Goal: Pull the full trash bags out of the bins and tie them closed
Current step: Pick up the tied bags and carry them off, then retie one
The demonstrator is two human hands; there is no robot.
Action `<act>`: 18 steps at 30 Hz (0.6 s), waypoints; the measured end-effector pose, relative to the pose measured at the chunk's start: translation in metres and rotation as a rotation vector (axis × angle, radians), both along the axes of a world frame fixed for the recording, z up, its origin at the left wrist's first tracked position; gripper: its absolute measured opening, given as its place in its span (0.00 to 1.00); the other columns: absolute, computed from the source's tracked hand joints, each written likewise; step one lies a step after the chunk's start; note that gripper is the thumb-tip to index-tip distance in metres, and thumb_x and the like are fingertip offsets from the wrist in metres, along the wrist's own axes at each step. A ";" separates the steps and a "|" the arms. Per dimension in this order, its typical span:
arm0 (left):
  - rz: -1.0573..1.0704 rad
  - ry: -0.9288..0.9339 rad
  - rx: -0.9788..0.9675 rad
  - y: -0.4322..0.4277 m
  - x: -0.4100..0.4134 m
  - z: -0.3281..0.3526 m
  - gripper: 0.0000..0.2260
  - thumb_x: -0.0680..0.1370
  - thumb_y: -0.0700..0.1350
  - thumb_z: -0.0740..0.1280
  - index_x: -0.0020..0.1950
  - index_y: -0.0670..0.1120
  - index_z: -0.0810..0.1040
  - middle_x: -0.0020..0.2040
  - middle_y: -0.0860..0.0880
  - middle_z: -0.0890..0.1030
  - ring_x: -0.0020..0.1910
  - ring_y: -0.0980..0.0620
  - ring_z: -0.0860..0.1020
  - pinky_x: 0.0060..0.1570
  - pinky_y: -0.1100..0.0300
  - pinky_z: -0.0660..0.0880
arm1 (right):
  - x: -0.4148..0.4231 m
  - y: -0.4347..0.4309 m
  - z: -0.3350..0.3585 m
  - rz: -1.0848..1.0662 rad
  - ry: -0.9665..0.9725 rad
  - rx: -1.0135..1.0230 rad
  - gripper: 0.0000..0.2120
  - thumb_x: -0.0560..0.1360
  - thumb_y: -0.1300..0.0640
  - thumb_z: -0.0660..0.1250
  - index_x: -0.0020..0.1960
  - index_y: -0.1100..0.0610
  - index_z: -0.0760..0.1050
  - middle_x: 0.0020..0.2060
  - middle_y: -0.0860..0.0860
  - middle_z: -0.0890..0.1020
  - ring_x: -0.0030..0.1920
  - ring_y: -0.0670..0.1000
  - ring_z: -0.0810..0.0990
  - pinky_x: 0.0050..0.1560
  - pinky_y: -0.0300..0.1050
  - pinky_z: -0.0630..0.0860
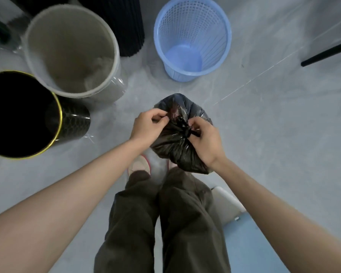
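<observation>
Grey polished floor [264,134]. On it: blue mesh bin [192,36], beige bin [71,50] with clear liner, black gold-rimmed bin [22,115], all without full bags. Black trash bag [177,142]: out of the bins, in front of the person's legs, neck gathered into a knot. Left hand [148,125]: fingers pinching the bag's plastic. Right hand [203,140]: fingers curled round the knot's tail.
</observation>
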State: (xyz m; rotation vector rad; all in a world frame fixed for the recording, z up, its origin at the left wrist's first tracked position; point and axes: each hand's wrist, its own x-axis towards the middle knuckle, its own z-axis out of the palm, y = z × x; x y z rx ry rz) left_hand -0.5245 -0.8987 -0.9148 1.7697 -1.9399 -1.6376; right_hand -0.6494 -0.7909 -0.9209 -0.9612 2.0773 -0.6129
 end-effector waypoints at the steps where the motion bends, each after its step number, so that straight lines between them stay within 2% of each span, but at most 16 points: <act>1: 0.044 0.019 0.003 0.003 0.003 0.021 0.07 0.76 0.43 0.68 0.52 0.46 0.81 0.41 0.53 0.78 0.42 0.56 0.75 0.39 0.76 0.67 | 0.001 0.001 0.023 0.011 -0.012 -0.006 0.13 0.68 0.68 0.65 0.47 0.53 0.75 0.40 0.51 0.79 0.42 0.51 0.77 0.46 0.45 0.73; 3: 0.117 0.059 0.021 0.006 0.008 0.068 0.04 0.76 0.41 0.68 0.48 0.49 0.79 0.38 0.57 0.77 0.39 0.59 0.74 0.38 0.80 0.67 | 0.004 0.002 0.071 0.039 -0.040 -0.021 0.13 0.69 0.68 0.66 0.48 0.52 0.75 0.41 0.51 0.80 0.42 0.51 0.78 0.47 0.46 0.74; 5: 0.174 0.095 0.036 0.011 0.015 0.116 0.05 0.76 0.40 0.67 0.47 0.49 0.77 0.37 0.58 0.76 0.38 0.62 0.74 0.40 0.77 0.68 | 0.007 0.000 0.122 0.083 -0.049 -0.027 0.13 0.69 0.67 0.66 0.49 0.53 0.75 0.41 0.51 0.80 0.42 0.50 0.77 0.47 0.46 0.73; 7: 0.210 0.102 0.027 0.015 0.023 0.162 0.04 0.76 0.40 0.66 0.47 0.48 0.77 0.38 0.57 0.76 0.40 0.58 0.75 0.43 0.71 0.70 | 0.011 -0.002 0.171 0.126 -0.066 -0.054 0.14 0.69 0.68 0.66 0.50 0.55 0.76 0.42 0.52 0.79 0.43 0.51 0.77 0.48 0.45 0.73; 10: 0.292 0.106 0.020 0.021 0.041 0.223 0.04 0.76 0.40 0.65 0.49 0.47 0.78 0.40 0.54 0.78 0.45 0.53 0.77 0.45 0.70 0.72 | 0.021 -0.008 0.234 0.192 -0.079 -0.095 0.14 0.69 0.69 0.66 0.52 0.56 0.77 0.43 0.52 0.79 0.44 0.51 0.77 0.48 0.44 0.72; 14: 0.465 0.143 0.023 0.035 0.070 0.290 0.06 0.76 0.38 0.65 0.43 0.49 0.77 0.40 0.49 0.79 0.47 0.47 0.80 0.52 0.53 0.75 | 0.036 -0.018 0.299 0.325 -0.100 -0.126 0.14 0.69 0.70 0.67 0.52 0.58 0.77 0.44 0.51 0.78 0.45 0.51 0.77 0.50 0.43 0.72; 18: 0.594 0.180 0.023 0.051 0.104 0.339 0.03 0.77 0.37 0.64 0.48 0.43 0.76 0.40 0.47 0.79 0.41 0.52 0.79 0.48 0.60 0.76 | 0.057 -0.031 0.349 0.524 -0.069 -0.144 0.12 0.70 0.69 0.68 0.51 0.58 0.77 0.47 0.53 0.80 0.47 0.50 0.76 0.49 0.36 0.68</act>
